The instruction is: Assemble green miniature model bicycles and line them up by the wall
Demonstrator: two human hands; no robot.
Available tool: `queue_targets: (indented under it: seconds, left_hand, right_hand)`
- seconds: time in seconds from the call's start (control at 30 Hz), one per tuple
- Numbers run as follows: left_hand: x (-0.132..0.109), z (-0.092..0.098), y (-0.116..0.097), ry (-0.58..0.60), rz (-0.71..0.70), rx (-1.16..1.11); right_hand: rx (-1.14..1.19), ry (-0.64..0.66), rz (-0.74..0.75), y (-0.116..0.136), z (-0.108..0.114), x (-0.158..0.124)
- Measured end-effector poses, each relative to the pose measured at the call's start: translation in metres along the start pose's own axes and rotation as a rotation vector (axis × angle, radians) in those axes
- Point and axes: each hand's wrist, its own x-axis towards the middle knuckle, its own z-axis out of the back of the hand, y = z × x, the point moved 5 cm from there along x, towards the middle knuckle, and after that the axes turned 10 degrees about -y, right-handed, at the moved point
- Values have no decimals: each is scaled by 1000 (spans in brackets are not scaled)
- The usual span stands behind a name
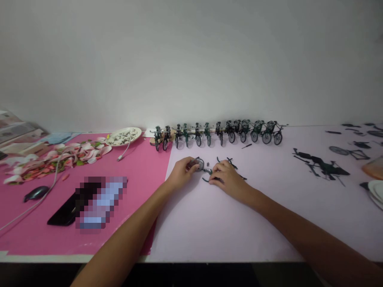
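Between the fingertips of my left hand [180, 174] is a small grey spoked wheel [200, 163] of a toy bicycle, held upright just above the white sheet. My right hand [229, 180] is closed, palm down, with its fingertips on a thin dark green bicycle part [207, 171] beside the wheel. The hand hides most of that part. A curved dark piece [205, 180] lies under the right fingers. More slim dark pieces [230, 160] lie just beyond the right hand, and a tiny grey piece [208, 164] sits between both hands.
A row of assembled toy bicycles [221, 137] stands along the wall, with a small screwdriver [247, 146] nearby. Loose bicycle parts [326, 167] lie at right. On the pink sheet [140, 199] are a plate of small pieces [136, 137], petals [89, 153], a mouse [36, 193] and a phone [64, 213].
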Motion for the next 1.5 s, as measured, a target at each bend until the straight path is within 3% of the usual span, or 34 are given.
queue_targets:
  seconds: [0.17, 0.37, 0.6, 1.13, 1.33, 1.5]
  left_hand:
    - [-5, 0, -7, -46, -18, 49]
    - [-10, -4, -19, -1, -80, 43]
    - [-17, -17, -27, 46, -154, 58]
    - [-17, -23, -18, 60, -137, -20]
    - [-19, -24, -15, 69, -142, -113]
    - [-19, -27, -12, 41, -40, -274]
  right_hand:
    - [119, -122, -60, 2, 9, 4]
    - [206, -361, -84, -6, 17, 1]
    - [259, -497, -111, 1, 23, 0]
    - [346, -425, -193, -8, 16, 0]
    - [383, -434, -320, -16, 13, -4]
    - [392, -445, -341, -15, 16, -4]
